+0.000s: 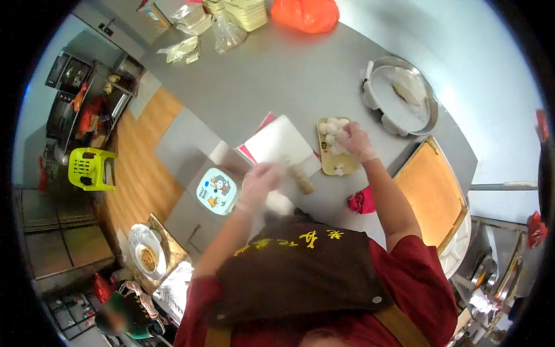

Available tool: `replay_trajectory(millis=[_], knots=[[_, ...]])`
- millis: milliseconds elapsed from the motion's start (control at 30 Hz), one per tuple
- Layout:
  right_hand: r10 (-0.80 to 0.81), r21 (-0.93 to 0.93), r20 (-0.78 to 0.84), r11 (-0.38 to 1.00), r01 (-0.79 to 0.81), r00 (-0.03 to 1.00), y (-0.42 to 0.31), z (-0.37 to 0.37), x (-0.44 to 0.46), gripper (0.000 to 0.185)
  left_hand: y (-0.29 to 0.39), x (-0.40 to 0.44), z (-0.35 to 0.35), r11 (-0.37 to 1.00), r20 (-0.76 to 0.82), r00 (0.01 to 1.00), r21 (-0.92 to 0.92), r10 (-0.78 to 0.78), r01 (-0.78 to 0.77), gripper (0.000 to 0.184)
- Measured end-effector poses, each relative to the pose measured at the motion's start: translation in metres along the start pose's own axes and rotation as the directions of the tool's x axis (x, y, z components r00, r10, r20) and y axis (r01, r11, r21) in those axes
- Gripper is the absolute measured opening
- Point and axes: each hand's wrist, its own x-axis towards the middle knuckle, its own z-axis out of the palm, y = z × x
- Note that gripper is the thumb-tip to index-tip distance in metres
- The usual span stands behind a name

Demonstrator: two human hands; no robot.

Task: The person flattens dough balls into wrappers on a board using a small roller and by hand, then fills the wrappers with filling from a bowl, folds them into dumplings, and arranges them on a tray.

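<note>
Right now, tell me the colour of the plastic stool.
Bright yellow-green; the stool shows best in the head view.

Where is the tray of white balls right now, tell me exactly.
In the head view, the tray lies on the grey table toward the person's right, just right of the white sheet, with the right hand over its right side.

Matt grey table point(231, 92), shiny metal pan point(433, 118), glossy red plastic bag point(305, 14), smooth white paper sheets point(278, 141)

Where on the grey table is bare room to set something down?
Between the orange bag, the white sheet and the round metal pan, the grey table is bare. Crowded: around left hand, right hand and small tray.
</note>
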Motion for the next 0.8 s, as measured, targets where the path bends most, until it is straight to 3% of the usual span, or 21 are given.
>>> replay_trajectory(millis=[33,67,133,167,233,267,300,333,367,400,433,467,500,533,567,600,633,700,800], knots=[[-0.183,-0.362,-0.134,0.924,0.124,0.974,-0.006,0.008,-0.005,0.021,-0.001,-0.001,0.001,0.999,-0.003,1.000,0.032,-0.017,0.017,0.025],[-0.185,-0.365,-0.136,0.923,0.124,0.973,0.000,0.016,-0.007,0.021,-0.002,-0.002,0.002,0.997,-0.002,0.999,0.066,-0.032,0.032,0.025],[-0.445,-0.524,-0.217,0.804,0.281,0.869,0.018,0.032,-0.003,0.025,-0.006,-0.002,0.006,0.998,0.008,1.000,0.054,-0.014,0.014,0.025],[-0.450,-0.528,-0.217,0.801,0.284,0.866,0.015,0.027,-0.007,0.025,-0.008,-0.003,0.008,0.999,0.008,1.000,0.045,-0.007,0.006,0.025],[-0.656,-0.569,-0.163,0.673,0.473,0.737,0.005,0.017,-0.017,0.026,-0.007,-0.007,0.010,0.999,0.035,0.999,0.037,0.004,-0.005,0.025],[-0.661,-0.569,-0.159,0.668,0.480,0.733,0.008,0.018,-0.016,0.026,-0.004,-0.010,0.012,0.999,0.061,0.998,0.031,0.013,-0.015,0.026],[-0.442,-0.278,-0.314,0.889,0.363,0.841,0.015,0.019,-0.013,0.027,0.003,-0.014,0.014,1.000,0.055,0.998,0.026,0.017,-0.018,0.026],[-0.166,0.058,-0.376,0.978,0.202,0.911,0.022,0.021,-0.011,0.027,0.010,-0.020,0.017,0.997,0.038,0.999,0.071,0.012,-0.015,0.027],[-0.170,0.057,-0.372,0.977,0.205,0.913,0.016,0.014,-0.013,0.027,0.014,-0.023,0.019,0.993,0.021,1.000,0.117,0.007,-0.009,0.028],[0.045,0.412,-0.252,0.909,0.066,0.967,0.000,0.000,-0.020,0.028,0.012,-0.021,0.020,0.993,0.021,1.000,0.114,0.006,-0.009,0.028],[0.210,0.697,-0.063,0.709,-0.107,0.976,-0.011,-0.011,-0.026,0.029,0.008,-0.017,0.021,0.995,0.066,0.998,0.096,0.012,-0.019,0.030],[0.210,0.697,-0.066,0.709,-0.106,0.975,-0.015,-0.013,-0.032,0.029,0.007,-0.013,0.023,0.996,0.111,0.994,0.078,0.021,-0.030,0.033],[0.101,0.703,0.085,0.699,-0.131,0.991,-0.017,-0.013,-0.041,0.028,0.007,-0.012,0.030,0.996,0.109,0.994,0.078,0.022,-0.031,0.033],[-0.016,0.704,0.238,0.692,-0.162,0.971,-0.019,-0.008,-0.050,0.028,0.004,-0.012,0.042,0.950,0.105,0.962,0.162,0.251,-0.266,0.035],[-0.021,0.702,0.251,0.692,-0.167,0.968,-0.015,0.004,-0.056,0.028,0.001,-0.012,0.051,0.843,0.118,0.878,0.246,0.464,-0.479,0.038],[-0.103,0.650,0.298,0.750,-0.123,0.949,-0.012,0.021,-0.062,0.030,-0.003,-0.007,0.056,0.845,0.102,0.880,0.250,0.464,-0.474,0.038],[-0.166,0.614,0.307,0.787,-0.062,0.937,-0.007,0.032,-0.068,0.031,-0.009,0.004,0.059,0.605,0.199,0.763,0.501,0.615,-0.619,0.041],[-0.290,0.545,0.322,0.835,0.074,0.901,-0.011,0.050,-0.081,0.034,-0.030,0.019,0.047,0.276,0.337,0.629,0.685,0.700,-0.675,0.045],[-0.428,0.388,0.376,0.878,0.280,0.822,-0.018,0.055,-0.084,0.036,-0.041,0.026,0.030,0.144,0.410,0.583,0.720,0.701,-0.679,0.047]])
